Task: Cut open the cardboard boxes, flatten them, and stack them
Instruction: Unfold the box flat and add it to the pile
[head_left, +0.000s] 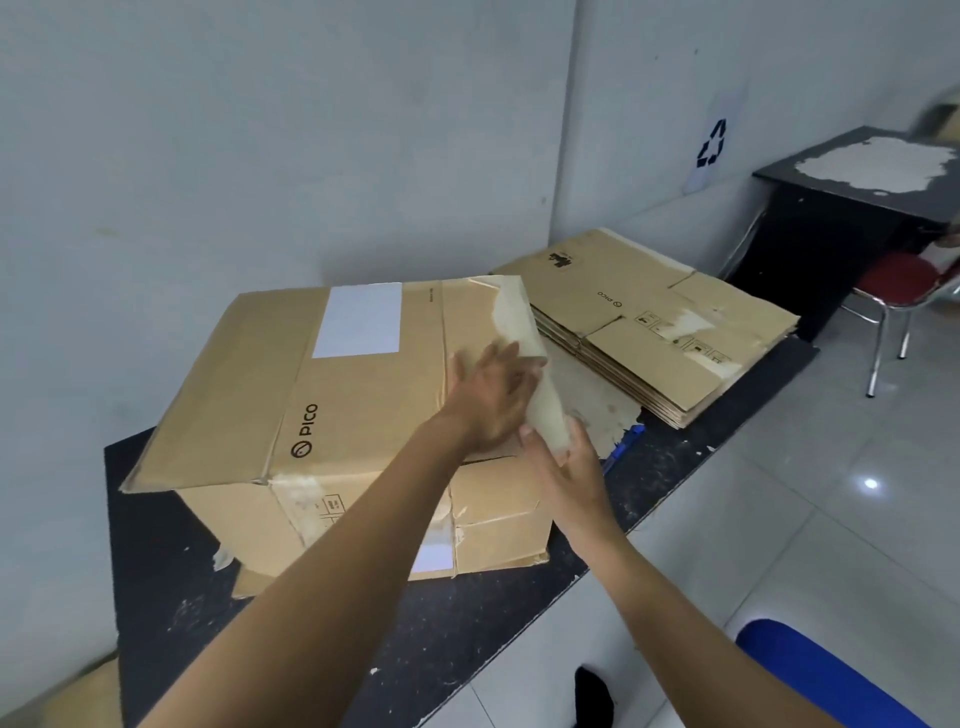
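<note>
Box (260, 374) sits on dark table (467, 623), flattened stack (649, 322) just beyond; we note right hand (566, 467) pinching peeled tape strip (535, 374); left hand (488, 395) flat against it, fingers straight.

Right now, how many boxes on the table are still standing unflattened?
1: the PICO box nearest the camera, left hand on its top, right hand gripping its peeling pale strip. Beyond it lies the flattened stack. Anything behind the box would be hidden.

Flat left hand (488, 397) beside right hand (569, 470) pinching strip (543, 405).
</note>
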